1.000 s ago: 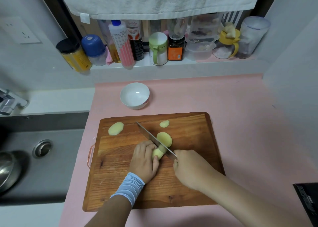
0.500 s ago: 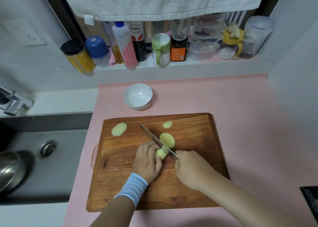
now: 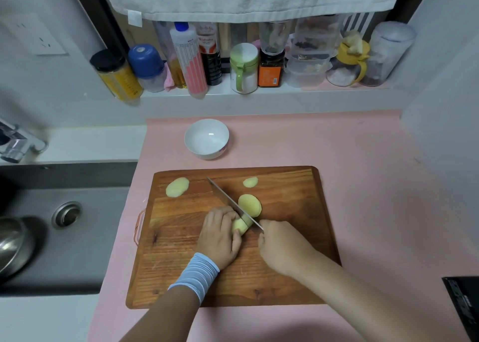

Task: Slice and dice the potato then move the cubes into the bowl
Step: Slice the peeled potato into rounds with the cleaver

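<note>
Sitting beyond the board [image 3: 285, 240] — bowl [image 3: 196, 140], white inside; potato [image 3: 239, 227] under knife [image 3: 227, 200].

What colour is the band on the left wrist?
The wristband is pale blue with lighter ribs, shown in the head view.

Peeled pale-yellow potato chunk [image 3: 242, 226] lies mid cutting board [image 3: 285, 212], knife [image 3: 233, 203] blade diagonal on its cut end. Large slice [image 3: 249, 205] flat just past the blade. Left slice [image 3: 177, 187] and small slice [image 3: 250, 182] flat near board's far edge. White bowl [image 3: 206, 138] upright on counter [image 3: 363, 160], beyond that edge.
</note>
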A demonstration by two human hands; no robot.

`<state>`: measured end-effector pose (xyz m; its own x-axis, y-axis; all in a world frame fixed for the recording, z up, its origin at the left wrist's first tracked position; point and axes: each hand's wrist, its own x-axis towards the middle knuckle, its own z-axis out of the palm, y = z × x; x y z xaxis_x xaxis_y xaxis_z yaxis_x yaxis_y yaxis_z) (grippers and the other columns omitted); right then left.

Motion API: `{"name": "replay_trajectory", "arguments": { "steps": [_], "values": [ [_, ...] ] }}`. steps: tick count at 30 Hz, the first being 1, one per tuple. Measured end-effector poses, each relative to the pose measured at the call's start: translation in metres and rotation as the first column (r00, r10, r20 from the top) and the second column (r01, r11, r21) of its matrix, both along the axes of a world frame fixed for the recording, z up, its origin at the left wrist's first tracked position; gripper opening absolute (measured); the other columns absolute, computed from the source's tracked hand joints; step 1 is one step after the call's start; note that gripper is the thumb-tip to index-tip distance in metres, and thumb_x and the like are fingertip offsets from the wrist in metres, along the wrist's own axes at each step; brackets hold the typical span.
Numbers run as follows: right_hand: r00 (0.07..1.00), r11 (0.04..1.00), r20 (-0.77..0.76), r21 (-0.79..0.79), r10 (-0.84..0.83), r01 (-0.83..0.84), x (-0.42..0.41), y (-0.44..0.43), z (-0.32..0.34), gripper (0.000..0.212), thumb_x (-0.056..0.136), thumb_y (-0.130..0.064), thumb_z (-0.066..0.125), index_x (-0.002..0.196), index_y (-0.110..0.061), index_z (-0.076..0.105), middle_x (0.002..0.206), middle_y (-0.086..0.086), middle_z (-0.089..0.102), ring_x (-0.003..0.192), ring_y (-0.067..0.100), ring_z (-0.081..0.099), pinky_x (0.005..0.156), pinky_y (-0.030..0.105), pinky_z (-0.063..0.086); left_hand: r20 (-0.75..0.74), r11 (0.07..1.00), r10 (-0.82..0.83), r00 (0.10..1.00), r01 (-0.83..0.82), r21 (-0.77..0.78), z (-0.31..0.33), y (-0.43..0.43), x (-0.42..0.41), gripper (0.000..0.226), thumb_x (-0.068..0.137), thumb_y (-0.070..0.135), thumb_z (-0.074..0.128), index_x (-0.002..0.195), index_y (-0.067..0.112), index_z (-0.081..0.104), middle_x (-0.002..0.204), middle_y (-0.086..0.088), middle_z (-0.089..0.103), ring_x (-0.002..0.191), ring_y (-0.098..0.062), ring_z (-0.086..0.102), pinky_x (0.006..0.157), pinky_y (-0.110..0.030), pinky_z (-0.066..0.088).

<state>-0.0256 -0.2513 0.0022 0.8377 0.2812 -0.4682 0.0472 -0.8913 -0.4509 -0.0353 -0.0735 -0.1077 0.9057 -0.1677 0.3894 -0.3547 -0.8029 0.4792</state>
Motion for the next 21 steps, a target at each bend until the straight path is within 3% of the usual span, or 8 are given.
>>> {"name": "replay_trajectory", "arguments": {
  "steps": [4,10,13,21],
  "values": [
    [1.0,1.0,-0.004,0.028,0.007,-0.007,0.007,0.011,-0.009,0.018,0.1,-0.022,0.045,0.082,-0.022,0.048,0.075,-0.005,0.052,0.076,0.022,0.058,0.067,0.032,0.045,-0.005,1.0,0.001,1.0,-0.001,0.0,0.0,0.002,0.0,0.029,0.081,0.022,0.053,0.107,0.009,0.051,0.113,-0.011,0.056,0.1,-0.028,0.051,0.092,-0.039,0.043],
    [1.0,1.0,0.026,-0.003,0.002,-0.002,-0.01,-0.009,-0.018,0.019,0.102,-0.024,0.044,0.084,-0.025,0.049,0.075,-0.004,0.058,0.068,0.019,0.057,0.061,0.031,0.046,0.015,1.0,-0.007,1.0,0.007,-0.005,-0.002,0.001,0.0,0.029,0.081,0.021,0.054,0.107,0.009,0.052,0.113,-0.011,0.056,0.099,-0.027,0.05,0.092,-0.036,0.042],
    [0.999,0.999,0.035,0.018,-0.037,0.037,-0.007,-0.002,-0.025,0.015,0.101,-0.024,0.044,0.089,-0.021,0.053,0.081,0.003,0.066,0.075,0.025,0.065,0.067,0.037,0.053,0.016,1.0,-0.006,1.0,0.006,-0.011,-0.003,0.001,0.0,0.029,0.081,0.021,0.054,0.107,0.009,0.052,0.113,-0.01,0.056,0.1,-0.027,0.051,0.093,-0.037,0.042],
    [0.995,0.996,0.053,0.045,-0.085,0.083,-0.002,0.008,-0.03,0.018,0.099,-0.023,0.044,0.099,-0.017,0.061,0.088,0.006,0.071,0.087,0.03,0.066,0.075,0.039,0.054,0.005,0.998,-0.065,0.998,0.065,-0.013,0.0,0.006,-0.001,0.03,0.082,0.02,0.055,0.109,0.009,0.055,0.116,-0.007,0.054,0.104,-0.027,0.051,0.094,-0.038,0.042]
  ]
}}
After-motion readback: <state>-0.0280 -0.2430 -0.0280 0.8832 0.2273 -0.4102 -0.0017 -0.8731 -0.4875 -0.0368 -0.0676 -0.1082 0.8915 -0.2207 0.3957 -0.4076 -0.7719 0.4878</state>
